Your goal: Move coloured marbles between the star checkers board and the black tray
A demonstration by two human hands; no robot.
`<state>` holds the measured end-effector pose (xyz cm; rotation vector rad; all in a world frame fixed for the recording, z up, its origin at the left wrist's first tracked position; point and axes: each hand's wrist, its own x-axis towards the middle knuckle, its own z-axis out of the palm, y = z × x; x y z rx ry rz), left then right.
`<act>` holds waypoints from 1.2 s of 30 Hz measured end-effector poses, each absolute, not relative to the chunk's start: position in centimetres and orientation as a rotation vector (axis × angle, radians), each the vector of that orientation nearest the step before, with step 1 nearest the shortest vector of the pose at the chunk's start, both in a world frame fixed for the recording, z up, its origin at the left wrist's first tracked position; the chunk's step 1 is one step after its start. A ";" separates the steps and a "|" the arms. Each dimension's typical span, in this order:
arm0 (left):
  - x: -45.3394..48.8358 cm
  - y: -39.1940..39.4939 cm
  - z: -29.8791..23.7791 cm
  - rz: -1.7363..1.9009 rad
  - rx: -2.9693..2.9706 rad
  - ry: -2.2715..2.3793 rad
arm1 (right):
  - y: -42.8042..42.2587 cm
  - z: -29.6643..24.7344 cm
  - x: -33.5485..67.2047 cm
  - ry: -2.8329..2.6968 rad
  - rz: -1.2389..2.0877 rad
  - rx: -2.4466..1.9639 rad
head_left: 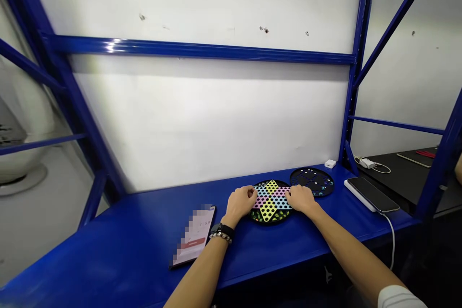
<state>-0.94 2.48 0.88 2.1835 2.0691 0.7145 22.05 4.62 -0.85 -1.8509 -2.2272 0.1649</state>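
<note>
A round black Chinese-checkers board (271, 201) with a coloured star of holes lies on the blue shelf (144, 245). My left hand (241, 204) rests on its left edge with the fingers curled. My right hand (300, 198) rests on its right edge, fingers curled too. What either hand pinches, if anything, is too small to see. A second round black tray (312, 181) holding small coloured marbles sits just behind and to the right of the board.
A phone (195, 241) lies screen-up left of my left wrist. Another phone on a white power bank (371, 194) with a cable lies at the right. A small white charger (330, 164) sits by the wall. Blue rack uprights (355, 72) frame the shelf.
</note>
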 end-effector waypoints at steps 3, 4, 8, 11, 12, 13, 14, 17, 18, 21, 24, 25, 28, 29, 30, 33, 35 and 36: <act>-1.0 2.5 0.9 0.712 2.187 2.070 | 4.6 -1.0 21.9 -2.205 0.116 -1.870; -1.0 2.5 0.9 0.710 2.189 2.071 | 4.6 -0.9 21.9 -2.203 0.117 -1.869; -1.0 2.5 1.0 0.718 2.196 2.056 | 5.5 -0.5 22.6 -2.099 0.222 -1.886; -1.1 2.6 0.9 0.743 2.199 2.043 | 6.9 -0.2 24.5 -1.886 0.228 -1.949; -1.1 2.6 0.8 0.748 2.200 2.042 | 7.3 -0.2 25.3 -1.830 0.211 -1.975; -1.1 2.6 0.8 0.751 2.200 2.042 | 7.7 -0.3 26.0 -1.795 0.201 -2.005; -1.1 2.7 0.7 0.752 2.199 2.042 | 8.0 -0.4 26.7 -1.787 0.202 -2.031; -1.2 2.9 0.5 0.743 2.190 2.040 | 8.5 -0.7 27.9 -1.815 0.177 -2.074; -1.2 2.9 0.5 0.741 2.185 2.043 | 8.5 -0.7 28.0 -1.815 0.150 -2.078; -1.2 3.0 0.5 0.738 2.173 2.055 | 8.1 -0.4 27.3 -1.823 0.072 -2.011; -1.2 2.9 0.5 0.739 2.175 2.048 | 7.2 -0.1 25.8 -1.957 0.127 -1.824; -1.2 2.9 0.6 0.741 2.176 2.044 | 6.8 -0.1 25.3 -2.013 0.158 -1.767; -1.1 2.7 0.7 0.738 2.178 2.038 | 5.7 -0.2 23.7 -2.157 0.228 -1.689; -1.1 2.7 0.7 0.737 2.178 2.037 | 5.4 -0.2 23.2 -2.187 0.236 -1.689; -1.1 2.7 0.7 0.735 2.177 2.035 | 5.1 -0.2 22.9 -2.208 0.235 -1.695; -1.1 2.8 0.6 0.733 2.174 2.034 | 4.5 -0.2 22.3 -2.236 0.165 -1.710; -1.2 2.9 0.5 0.735 2.178 2.037 | 4.3 -0.2 22.2 -2.265 0.118 -1.707; -1.2 2.9 0.4 0.733 2.179 2.037 | 4.2 -0.2 22.1 -2.283 0.103 -1.701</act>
